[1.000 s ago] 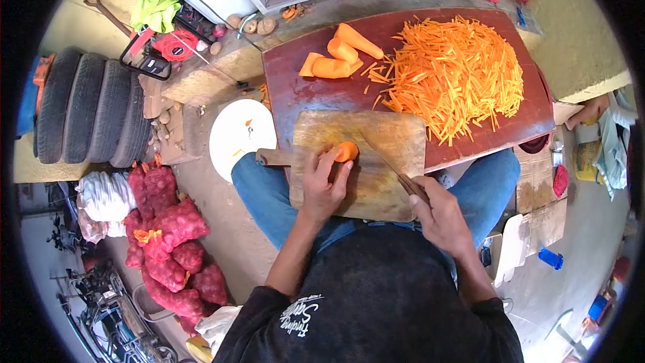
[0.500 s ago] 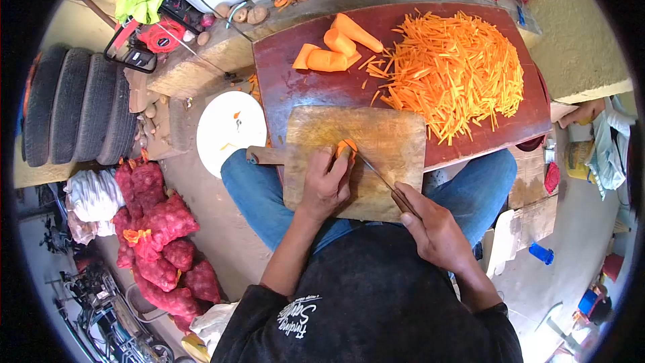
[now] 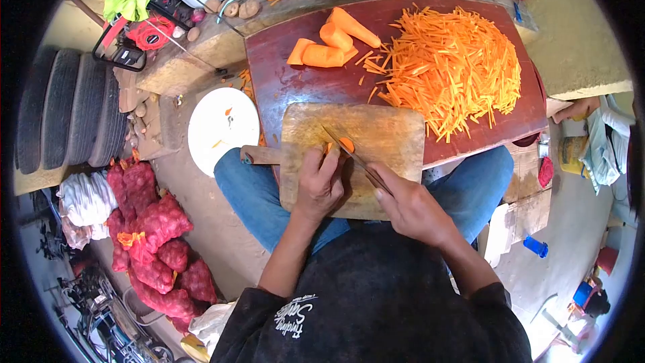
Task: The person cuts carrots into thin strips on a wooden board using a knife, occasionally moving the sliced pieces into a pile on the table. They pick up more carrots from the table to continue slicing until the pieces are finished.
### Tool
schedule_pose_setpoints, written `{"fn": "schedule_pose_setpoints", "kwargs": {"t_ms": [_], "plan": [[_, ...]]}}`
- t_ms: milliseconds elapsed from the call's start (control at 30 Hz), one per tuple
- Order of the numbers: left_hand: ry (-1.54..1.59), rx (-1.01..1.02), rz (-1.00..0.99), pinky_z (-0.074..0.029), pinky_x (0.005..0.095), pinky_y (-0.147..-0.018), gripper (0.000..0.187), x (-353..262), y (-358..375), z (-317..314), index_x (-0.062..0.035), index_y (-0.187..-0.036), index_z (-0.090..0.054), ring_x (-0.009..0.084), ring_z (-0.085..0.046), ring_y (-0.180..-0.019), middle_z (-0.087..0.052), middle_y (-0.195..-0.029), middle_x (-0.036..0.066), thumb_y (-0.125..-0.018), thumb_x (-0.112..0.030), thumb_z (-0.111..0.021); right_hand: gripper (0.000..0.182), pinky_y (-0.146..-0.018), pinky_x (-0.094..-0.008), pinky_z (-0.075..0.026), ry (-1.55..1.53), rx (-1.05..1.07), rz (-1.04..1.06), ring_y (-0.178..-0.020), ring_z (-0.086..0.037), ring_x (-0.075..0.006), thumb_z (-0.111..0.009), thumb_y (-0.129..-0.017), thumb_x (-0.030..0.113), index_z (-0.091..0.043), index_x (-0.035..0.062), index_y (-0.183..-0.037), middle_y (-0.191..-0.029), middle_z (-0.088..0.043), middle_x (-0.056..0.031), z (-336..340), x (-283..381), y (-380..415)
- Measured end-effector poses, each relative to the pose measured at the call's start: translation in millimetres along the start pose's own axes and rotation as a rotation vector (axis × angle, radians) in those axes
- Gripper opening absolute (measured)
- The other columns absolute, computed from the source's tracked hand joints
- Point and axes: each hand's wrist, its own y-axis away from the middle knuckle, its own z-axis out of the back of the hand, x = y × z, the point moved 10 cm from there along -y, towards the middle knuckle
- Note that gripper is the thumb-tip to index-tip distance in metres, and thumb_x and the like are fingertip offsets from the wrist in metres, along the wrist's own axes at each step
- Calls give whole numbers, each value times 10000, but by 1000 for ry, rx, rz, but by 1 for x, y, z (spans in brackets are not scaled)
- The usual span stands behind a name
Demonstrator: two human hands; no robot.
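On the wooden cutting board (image 3: 383, 124) my left hand (image 3: 320, 185) presses down with bent fingers, gripping a carrot piece mostly hidden beneath them. A small orange carrot slice (image 3: 347, 144) shows just beyond the fingertips, against the blade. My right hand (image 3: 418, 208) is wrapped around the handle of a knife (image 3: 349, 152), whose blade runs diagonally up and left past the left fingertips. Behind the board lie peeled carrot chunks (image 3: 324, 56). To their right rises a large heap of carrot sticks (image 3: 463, 70).
The board rests at the near edge of a dark red table (image 3: 272, 84), above my legs. A white round lid or plate (image 3: 213, 138) with orange scraps stands left of it. Red mesh sacks (image 3: 158, 272) and stacked tyres (image 3: 70, 111) occupy the left side. A blue object (image 3: 535, 247) lies at right.
My right hand has moved slightly left and up, bringing the knife blade across the carrot and farther over the board. The left hand stays at the carrot. The view has shifted slightly.
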Motion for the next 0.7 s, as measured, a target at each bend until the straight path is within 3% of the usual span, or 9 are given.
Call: {"fn": "schedule_pose_setpoints", "kwargs": {"t_ms": [67, 167, 233, 367, 467, 700], "plan": [[-5, -20, -25, -534, 466, -728, 389, -2, -1, 0, 13, -1257, -730, 396, -641, -852, -630, -1023, 211, -879, 89, -779, 507, -888, -607, -598, 17, -65, 118, -1068, -719, -577, -639, -1119, 178, -489, -7, -1567, -1149, -728, -385, 1, 5, -7], [-17, -28, -54, -540, 467, -736, 396, -3, 3, -3, 14, -1266, -723, 398, -654, -861, -642, -1037, 212, -882, 89, -780, 516, -975, -562, -586, 38, 3, 3, -1196, -708, -537, -625, -1132, 167, -492, -5, -1600, -1282, -725, -343, -4, -5, -17], [-58, -29, -137, -549, 468, -748, 398, -10, 3, -5, 17, -1277, -718, 406, -668, -875, -655, -1062, 219, -890, 84, -782, 519, -973, -569, -583, 23, 23, -14, -1199, -701, -544, -616, -1138, 173, -484, 1, -1610, -1287, -723, -345, -7, -3, -24], [-45, -12, -61, -565, 476, -784, 391, -3, 5, -2, 21, -1296, -710, 433, -687, -934, -670, -1113, 243, -915, 60, -787, 525, -992, -556, -579, 44, 75, -84, -1226, -693, -542, -616, -1138, 156, -486, -6, -1620, -1314, -713, -352, -11, -5, -28], [-56, 6, -1, -581, 484, -824, 377, 0, 2, -4, 29, -1304, -706, 453, -697, -983, -679, -1158, 265, -937, 36, -791, 499, -922, -619, -596, 11, -133, 170, -1087, -719, -578, -646, -1115, 174, -511, 23, -1572, -1183, -727, -380, 0, 14, -15], [-100, -41, 42, -599, 501, -905, 380, 3, 3, -1, 39, -1336, -703, 469, -693, -1083, -680, -1233, 294, -966, 5, -786, 487, -960, -518, -604, -111, -163, 140, -1160, -736, -532, -626, -1132, 140, -528, -24, -1580, -1262, -731, -360, 36, 34, 20]]}}
